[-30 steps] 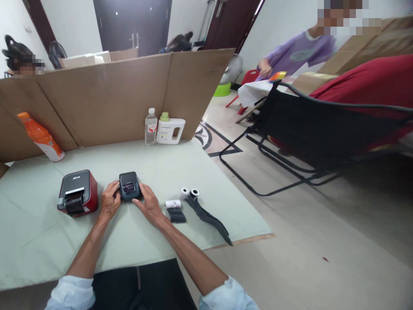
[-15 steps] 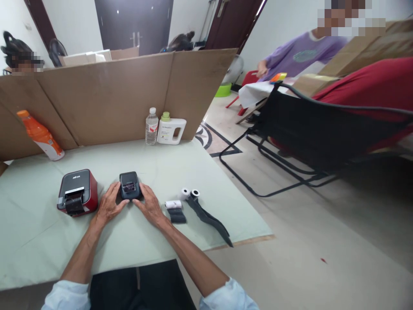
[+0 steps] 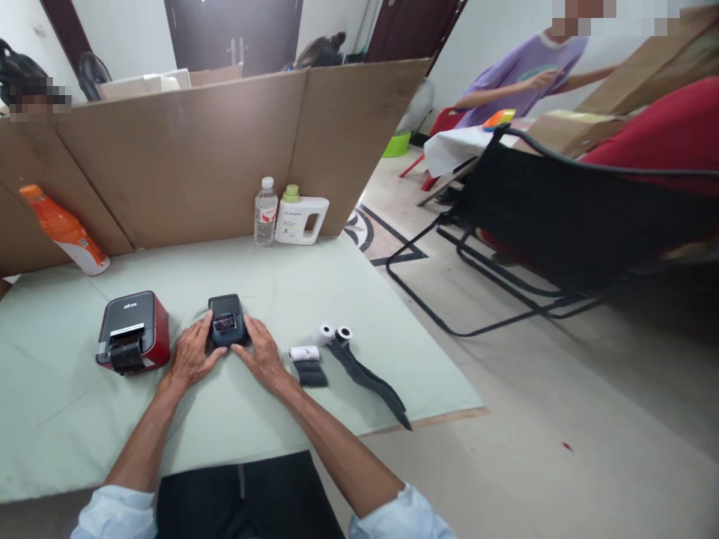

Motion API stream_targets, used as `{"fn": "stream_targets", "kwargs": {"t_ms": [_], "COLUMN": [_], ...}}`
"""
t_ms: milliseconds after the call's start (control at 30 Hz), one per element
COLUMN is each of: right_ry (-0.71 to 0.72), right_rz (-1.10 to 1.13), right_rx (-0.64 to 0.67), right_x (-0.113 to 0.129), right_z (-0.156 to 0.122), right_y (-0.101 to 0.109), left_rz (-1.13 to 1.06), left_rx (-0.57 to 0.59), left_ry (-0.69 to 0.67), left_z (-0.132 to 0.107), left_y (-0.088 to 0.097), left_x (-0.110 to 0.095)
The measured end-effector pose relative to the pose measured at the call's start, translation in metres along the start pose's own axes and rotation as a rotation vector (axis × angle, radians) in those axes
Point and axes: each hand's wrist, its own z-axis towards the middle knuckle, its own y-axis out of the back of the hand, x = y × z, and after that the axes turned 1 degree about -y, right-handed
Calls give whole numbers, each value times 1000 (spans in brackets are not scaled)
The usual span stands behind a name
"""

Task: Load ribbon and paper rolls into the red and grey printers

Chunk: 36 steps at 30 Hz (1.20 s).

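Note:
A small black printer-like device (image 3: pixel 226 320) with a dark, shiny window on its top lies flat on the table. My left hand (image 3: pixel 192 352) is pressed along its left side, thumb at the near edge. From the right, my right hand (image 3: pixel 263 353) grips the opposite side, its thumb also at the near edge. The two thumbs almost meet in front of the device. Left of my left hand stands a larger red and black label printer (image 3: pixel 135 329), with a dark strip hanging from its front slot.
Several small white rolls (image 3: pixel 304 353) with black strips (image 3: pixel 371 382) lie right of my hands, one strip reaching the table edge. An orange bottle (image 3: pixel 67 230), a clear water bottle (image 3: pixel 266 213) and a white jug (image 3: pixel 302 221) stand before a cardboard partition (image 3: pixel 213 157). A black folding chair (image 3: pixel 562 217) is at right.
The view has shifted slightly. Both hands keep their place around the small device. At the back right, the person in purple has moved an arm up in front of the chest.

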Motion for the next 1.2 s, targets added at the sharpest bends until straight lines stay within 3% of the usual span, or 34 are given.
{"fn": "stream_targets", "kwargs": {"t_ms": [267, 500, 767, 1000, 1200], "right_ry": [-7, 3, 5, -10, -16], "right_rz": [12, 12, 10, 12, 20], "right_rx": [30, 21, 25, 30, 22], "right_x": [2, 1, 3, 3, 3], "right_z": [2, 2, 4, 4, 4], "right_y": [3, 2, 2, 2, 1], "left_rz": [-146, -258, -545, -790, -898], "left_rx": [-82, -75, -83, 45, 115], "left_ry": [98, 143, 444, 680, 746], "left_z": [2, 8, 38, 64, 68], "left_y": [-3, -1, 7, 14, 22], "left_x": [5, 15, 20, 19, 15]}}
